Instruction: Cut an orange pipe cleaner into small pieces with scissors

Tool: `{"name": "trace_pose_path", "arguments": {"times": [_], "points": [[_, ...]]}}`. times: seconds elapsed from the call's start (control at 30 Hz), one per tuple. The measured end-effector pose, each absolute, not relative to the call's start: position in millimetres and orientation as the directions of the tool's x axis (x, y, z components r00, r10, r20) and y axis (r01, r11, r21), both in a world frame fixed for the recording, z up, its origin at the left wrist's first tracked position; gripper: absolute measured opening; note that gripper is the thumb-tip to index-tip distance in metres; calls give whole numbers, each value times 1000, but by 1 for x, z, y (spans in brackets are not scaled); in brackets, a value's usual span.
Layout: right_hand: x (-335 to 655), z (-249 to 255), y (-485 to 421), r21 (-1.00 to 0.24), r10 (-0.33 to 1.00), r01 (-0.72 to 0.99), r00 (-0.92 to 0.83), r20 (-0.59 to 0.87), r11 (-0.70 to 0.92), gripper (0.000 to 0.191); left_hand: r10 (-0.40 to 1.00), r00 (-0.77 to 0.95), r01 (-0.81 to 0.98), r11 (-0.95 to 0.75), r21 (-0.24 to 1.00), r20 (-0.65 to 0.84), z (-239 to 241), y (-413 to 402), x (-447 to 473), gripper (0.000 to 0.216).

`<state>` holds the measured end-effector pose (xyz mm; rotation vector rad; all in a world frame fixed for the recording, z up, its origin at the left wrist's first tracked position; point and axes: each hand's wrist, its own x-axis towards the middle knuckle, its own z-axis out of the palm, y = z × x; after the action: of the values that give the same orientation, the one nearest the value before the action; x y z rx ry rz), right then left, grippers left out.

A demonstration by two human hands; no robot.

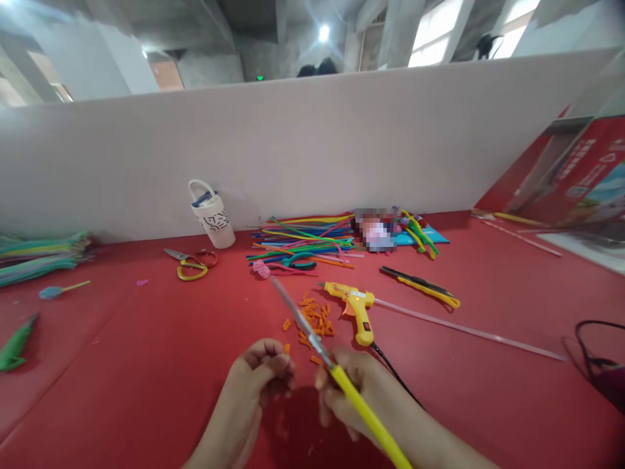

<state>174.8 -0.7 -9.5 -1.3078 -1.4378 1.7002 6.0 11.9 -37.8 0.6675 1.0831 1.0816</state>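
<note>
My left hand (261, 378) is closed in a pinch, thumb against the curled fingers. A short orange pipe cleaner piece (287, 349) shows at its fingertips. In my right hand (356, 391) is a pair of scissors (364, 410) with a yellow handle, seen edge-on, its metal blades pointing up and away to the left. The fingers wrap round the handle, partly hidden behind it. Just beyond both hands, several cut orange pieces (319, 319) lie in a loose pile on the red table (161, 371). Beside the pile lies a yellow glue gun (359, 309).
A clear glue stick (449, 327) trails right from the glue gun. A utility knife (420, 286) lies behind it. Colourful pipe cleaners (303, 238) spread along the white partition (303, 143). Left are a white cup (213, 220), other scissors (193, 266) and a green tool (18, 345).
</note>
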Motion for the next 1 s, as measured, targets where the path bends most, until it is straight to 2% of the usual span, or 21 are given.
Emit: {"name": "trace_pose_path", "arguments": {"times": [0.13,0.23,0.4,0.5,0.63,0.73,0.87,1.0], "points": [[169,-11,0,-975,923,74,-314,-224,-211,22,923,125,-364,383,849,-363,-39,9,8,17],[165,-14,1,-972,934,30,-271,-234,-234,29,902,201,-307,429,850,-382,-46,6,14,23],[161,-19,-1,-962,893,-8,-374,-250,-273,34,891,239,-217,436,873,-386,-53,4,22,31],[163,-15,-1,-972,914,27,-336,-227,-232,32,902,226,-142,405,903,-368,-43,4,20,31],[169,-11,1,-970,935,138,-267,-232,-201,23,949,192,-12,259,966,-252,-34,7,14,38],[170,-15,2,-970,937,170,-273,-216,-174,18,952,164,-16,264,964,-258,-41,7,13,13],[168,-19,0,-981,938,126,-297,-177,-145,20,940,231,26,251,968,-250,-51,3,16,10],[166,-17,-2,-983,933,78,-310,-185,-169,28,956,193,105,206,973,-223,-52,0,15,10]]}}
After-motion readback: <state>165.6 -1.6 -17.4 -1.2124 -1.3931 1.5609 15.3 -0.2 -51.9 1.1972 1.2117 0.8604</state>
